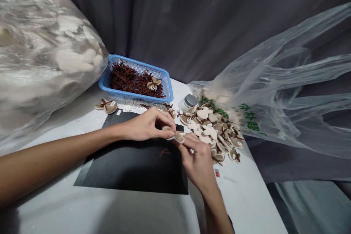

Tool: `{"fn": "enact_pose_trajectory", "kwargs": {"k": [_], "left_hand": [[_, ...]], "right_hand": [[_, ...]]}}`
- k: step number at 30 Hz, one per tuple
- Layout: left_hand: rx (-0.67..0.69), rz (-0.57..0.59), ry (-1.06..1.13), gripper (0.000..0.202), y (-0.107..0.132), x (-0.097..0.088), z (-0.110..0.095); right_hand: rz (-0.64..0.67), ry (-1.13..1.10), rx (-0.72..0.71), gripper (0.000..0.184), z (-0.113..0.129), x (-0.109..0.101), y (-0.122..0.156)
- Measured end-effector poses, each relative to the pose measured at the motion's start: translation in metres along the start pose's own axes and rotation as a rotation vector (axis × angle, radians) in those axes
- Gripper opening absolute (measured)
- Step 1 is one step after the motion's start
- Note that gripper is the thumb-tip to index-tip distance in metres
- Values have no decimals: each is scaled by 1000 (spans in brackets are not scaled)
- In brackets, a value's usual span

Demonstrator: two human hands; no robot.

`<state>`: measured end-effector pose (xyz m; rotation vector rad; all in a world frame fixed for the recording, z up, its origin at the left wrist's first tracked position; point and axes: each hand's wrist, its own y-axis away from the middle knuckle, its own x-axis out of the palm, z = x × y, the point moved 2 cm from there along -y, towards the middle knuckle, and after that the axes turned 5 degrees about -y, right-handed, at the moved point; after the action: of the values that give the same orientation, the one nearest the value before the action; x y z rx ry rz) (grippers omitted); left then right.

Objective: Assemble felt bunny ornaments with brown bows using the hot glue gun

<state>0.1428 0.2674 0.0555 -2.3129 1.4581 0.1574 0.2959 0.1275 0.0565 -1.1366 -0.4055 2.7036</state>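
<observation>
My left hand [149, 124] and my right hand [197, 159] meet over the far edge of a black mat [131, 164], both pinched on one small beige fabric bow piece [177, 136]. A tiny brown ribbon bow [163, 152] lies loose on the mat just below my fingers. To the right of my hands sits a heap of several finished beige and brown bow pieces [216, 131]. A blue plastic basket [105, 82] behind the mat holds a tangle of brown ribbon bows [128, 80] and one beige piece.
A big clear bag stuffed with beige pieces [41, 55] fills the left. Another clear plastic bag with green print [287, 91] spreads at the right. A small grey-lidded jar [189, 101] stands by the heap. One bow piece [107, 106] lies near the basket. The white table's edge [263, 190] runs at right.
</observation>
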Motion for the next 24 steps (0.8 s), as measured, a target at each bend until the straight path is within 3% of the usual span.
{"fn": "enact_pose_trajectory", "kwargs": {"k": [3, 7, 15, 20, 24], "left_hand": [[-16, -17, -12, 15, 1, 4, 3], [-20, -3, -58, 10, 3, 10, 6], [-44, 31, -138, 10, 7, 20, 14], [14, 53, -91, 12, 6, 12, 5], [-33, 36, -83, 13, 2, -1, 1]], "right_hand": [[37, -48, -32, 30, 11, 7, 11], [74, 61, -24, 34, 19, 2, 19], [217, 54, -42, 32, 13, -22, -15], [220, 8, 2, 33, -3, -22, -33], [208, -93, 50, 31, -9, -12, -34]]}}
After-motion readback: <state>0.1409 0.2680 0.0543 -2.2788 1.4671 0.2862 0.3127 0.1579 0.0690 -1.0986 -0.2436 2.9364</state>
